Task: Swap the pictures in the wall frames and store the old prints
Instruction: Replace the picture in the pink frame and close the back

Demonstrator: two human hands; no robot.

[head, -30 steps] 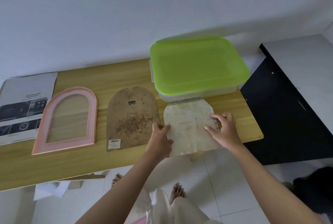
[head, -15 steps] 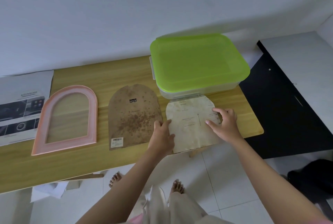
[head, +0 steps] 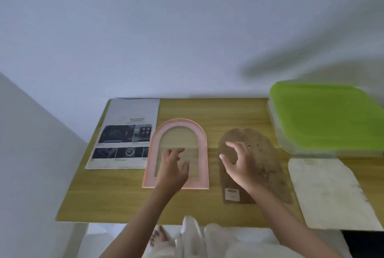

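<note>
Two hands over a wooden table [head: 207,205], neither holding anything: left hand [head: 173,171] spread with relaxed fingers above the lower opening of the pink arched frame [head: 204,153], whether touching it or hovering not clear; right hand [head: 242,166] wide, fingers loosely fanned, above the brown backing board [head: 268,166]. Old print [head: 330,193] lying at the right end, just beside the backing board, its near corner past the table edge. Replacement sheet [head: 126,133] flat at the far left, its right edge tucked just under or against the frame. Green-lidded box [head: 326,114] closed at the back right, likely meant for storage. Risks, by judgement: the overhanging print sliding off to the floor if nudged by a forearm; creasing or tearing of the thin, stained paper under a careless grip; the new sheet too square for the arch, so bunching or poking out unless trimmed; glazing, if any in the frame, smudged by fingertips. Frame smooth, rounded at the top, flat at the base, pale pink rim. Backing board stiff, mottled brown, same arch outline, small white label near its bottom. Print soft, off-white, blotchy. Lid glossy translucent plastic over a clear tub. Much of the right side blurred.
</note>
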